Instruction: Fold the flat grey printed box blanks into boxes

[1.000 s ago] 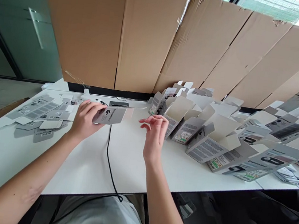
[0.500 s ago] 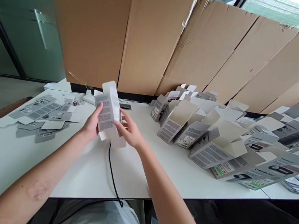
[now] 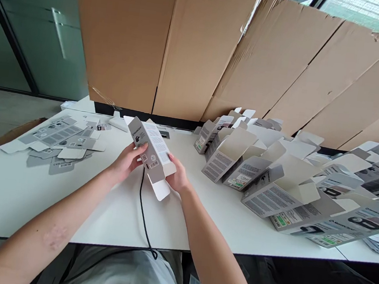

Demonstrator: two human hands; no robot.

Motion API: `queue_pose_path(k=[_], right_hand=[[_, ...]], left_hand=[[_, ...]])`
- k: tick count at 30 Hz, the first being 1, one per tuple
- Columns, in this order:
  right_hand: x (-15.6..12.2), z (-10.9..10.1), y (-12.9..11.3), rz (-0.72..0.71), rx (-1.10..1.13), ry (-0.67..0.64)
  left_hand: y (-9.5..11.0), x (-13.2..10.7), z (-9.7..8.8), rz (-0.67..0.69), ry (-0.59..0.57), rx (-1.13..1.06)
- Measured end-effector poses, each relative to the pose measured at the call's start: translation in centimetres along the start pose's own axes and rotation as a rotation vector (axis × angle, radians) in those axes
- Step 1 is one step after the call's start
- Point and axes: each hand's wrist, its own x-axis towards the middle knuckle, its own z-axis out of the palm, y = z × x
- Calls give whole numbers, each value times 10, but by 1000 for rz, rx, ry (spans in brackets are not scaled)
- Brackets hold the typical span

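Note:
Both hands hold one small grey and white carton (image 3: 150, 148) above the white table (image 3: 11, 197), opened up into a box shape and tilted, with its bottom flap hanging toward me. My left hand (image 3: 127, 161) grips its left side with the thumb on the printed face. My right hand (image 3: 178, 177) grips its lower right side. A stack of flat, unfolded cartons (image 3: 59, 139) lies to the left of my left hand.
Many opened cartons (image 3: 262, 175) lie in rows across the right half of the table. Large brown cardboard sheets (image 3: 202, 46) stand along the back edge. A black cable (image 3: 143, 215) runs from under the carton toward me over the front edge.
My left hand lifted a flat carton from the table. My right hand came over from the right and took hold, and the carton has been squeezed open into a box and tilted.

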Motion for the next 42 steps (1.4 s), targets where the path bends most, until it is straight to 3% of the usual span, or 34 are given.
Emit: queue_pose_path(k=[6, 10, 15, 20, 24, 29, 37, 42], right_hand=[[3, -2, 5, 39, -52, 6], [2, -6, 9, 27, -238, 31], [3, -13, 6, -139, -345, -69], [3, -17, -3, -363, -395, 145], [3, -16, -5, -386, -361, 169], [4, -14, 0, -358, -403, 104], [1, -8, 1, -368, -471, 33], [2, -9, 3, -347, -469, 38]], left_hand=[[-2, 0, -1, -21, 2, -9], [-1, 2, -1, -82, 98, -47], [9, 5, -2, -117, 261, -180], [25, 7, -7, -93, 350, -369], [28, 6, -11, -156, 347, -369], [21, 2, -12, -207, 265, -237], [18, -2, -7, -208, 204, -178], [21, -6, 2, -152, 259, -143]])
